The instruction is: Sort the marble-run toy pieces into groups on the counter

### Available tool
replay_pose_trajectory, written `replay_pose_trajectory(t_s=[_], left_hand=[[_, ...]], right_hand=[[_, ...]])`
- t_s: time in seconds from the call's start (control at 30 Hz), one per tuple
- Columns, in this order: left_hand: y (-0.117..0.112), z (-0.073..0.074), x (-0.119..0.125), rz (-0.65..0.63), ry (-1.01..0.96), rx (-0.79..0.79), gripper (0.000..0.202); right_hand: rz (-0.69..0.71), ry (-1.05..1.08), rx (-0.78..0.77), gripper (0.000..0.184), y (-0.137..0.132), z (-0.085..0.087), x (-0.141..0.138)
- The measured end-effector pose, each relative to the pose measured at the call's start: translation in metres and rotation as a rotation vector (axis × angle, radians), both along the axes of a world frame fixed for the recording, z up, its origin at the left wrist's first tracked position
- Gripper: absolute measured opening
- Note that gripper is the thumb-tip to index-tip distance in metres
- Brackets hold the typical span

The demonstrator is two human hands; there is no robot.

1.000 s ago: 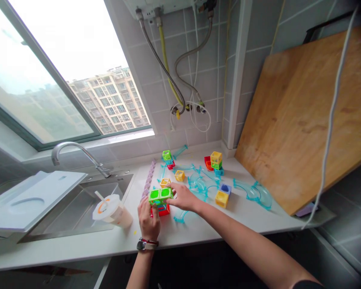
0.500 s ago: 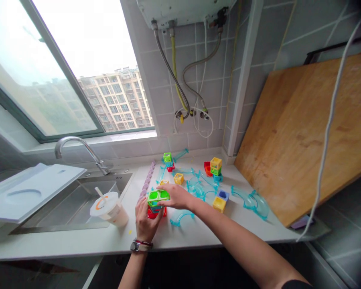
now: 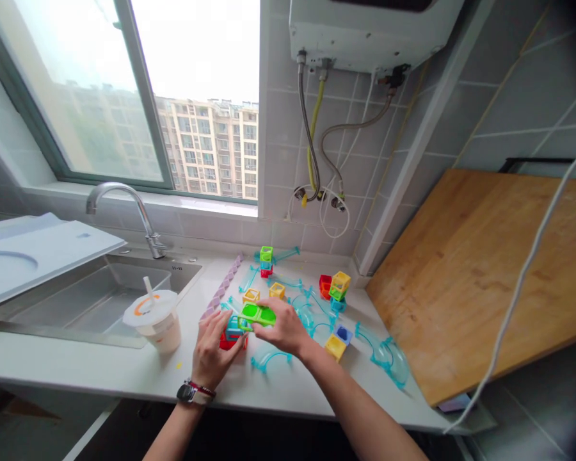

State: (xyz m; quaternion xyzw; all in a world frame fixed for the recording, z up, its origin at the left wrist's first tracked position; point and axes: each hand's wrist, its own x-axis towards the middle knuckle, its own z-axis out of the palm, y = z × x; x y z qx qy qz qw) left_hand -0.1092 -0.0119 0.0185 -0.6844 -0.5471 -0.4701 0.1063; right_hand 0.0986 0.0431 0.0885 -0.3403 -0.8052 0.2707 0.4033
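Observation:
My right hand [image 3: 283,330] pinches a bright green double block [image 3: 256,315] that sits on top of a small stack. Under it are a blue block [image 3: 232,328] and a red block [image 3: 229,342]. My left hand [image 3: 214,349], with a watch on its wrist, has its fingers closed against the left side of that stack. A curved teal track piece [image 3: 267,357] lies just in front of my right hand on the white counter [image 3: 278,387].
Several coloured cubes and teal track pieces [image 3: 384,349] lie spread behind the stack. A lidded cup with a straw [image 3: 154,318] stands by the sink [image 3: 91,301]; a faucet [image 3: 125,205] rises behind. A wooden board [image 3: 480,275] leans at right, crossed by a white cable [image 3: 523,275].
The view has swung to the left and upward, showing more window. Both hands stay on the block stack; the green block has shifted slightly to the right over the stack.

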Motion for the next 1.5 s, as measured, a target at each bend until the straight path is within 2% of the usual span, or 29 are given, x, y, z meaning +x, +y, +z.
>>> replay_pose_trajectory(t_s=[0.17, 0.27, 0.37, 0.43, 0.5, 0.6, 0.63, 0.7, 0.77, 0.87, 0.97, 1.07, 1.17, 1.3, 1.4, 1.5], left_hand=[[0.003, -0.003, -0.004, -0.031, -0.006, 0.018, 0.053], [-0.004, -0.002, -0.001, 0.007, -0.051, 0.073, 0.052], [-0.018, 0.011, 0.020, -0.050, -0.109, 0.168, 0.044], [-0.022, 0.028, 0.047, -0.222, -0.136, 0.165, 0.045], [-0.014, 0.046, 0.083, -0.390, -0.230, 0.009, 0.051], [0.021, 0.066, 0.141, -0.593, -0.558, -0.357, 0.065], [0.036, 0.070, 0.157, -0.684, -0.661, -0.472, 0.068], [0.065, 0.074, 0.181, -0.852, -0.847, -0.651, 0.060], [0.085, 0.071, 0.192, -0.923, -0.973, -0.717, 0.055], [0.097, 0.060, 0.192, -0.924, -1.031, -0.732, 0.055], [0.095, 0.047, 0.182, -0.933, -0.974, -0.729, 0.049], [0.091, 0.040, 0.170, -0.896, -0.883, -0.734, 0.046], [0.090, 0.039, 0.161, -0.825, -0.810, -0.743, 0.049], [0.096, 0.037, 0.155, -0.768, -0.721, -0.782, 0.047], [0.100, 0.028, 0.155, -0.745, -0.694, -0.814, 0.049], [0.103, 0.017, 0.155, -0.744, -0.724, -0.824, 0.053]], right_hand=[[-0.102, 0.204, -0.339, 0.049, -0.031, -0.012, 0.057], [-0.147, 0.328, -0.455, 0.051, -0.043, -0.021, 0.094], [-0.188, 0.427, -0.458, 0.052, -0.042, -0.022, 0.124], [-0.201, 0.491, -0.451, 0.054, -0.034, -0.017, 0.136], [-0.198, 0.554, -0.434, 0.055, -0.021, -0.010, 0.140], [-0.172, 0.604, -0.359, 0.053, 0.005, 0.000, 0.136], [-0.162, 0.600, -0.330, 0.051, 0.014, 0.002, 0.133], [-0.153, 0.562, -0.291, 0.049, 0.029, 0.007, 0.131], [-0.164, 0.483, -0.257, 0.043, 0.040, 0.009, 0.135], [-0.301, 0.388, -0.082, 0.031, 0.052, 0.003, 0.152], [-0.589, 0.389, 0.123, 0.028, 0.065, -0.012, 0.170], [-0.754, 0.383, 0.136, 0.038, 0.075, -0.034, 0.179], [-0.758, 0.323, 0.061, 0.053, 0.083, -0.054, 0.179], [-0.741, 0.264, -0.044, 0.063, 0.091, -0.078, 0.178], [-0.720, 0.297, -0.103, 0.070, 0.097, -0.092, 0.179], [-0.709, 0.318, -0.188, 0.067, 0.101, -0.100, 0.180]])
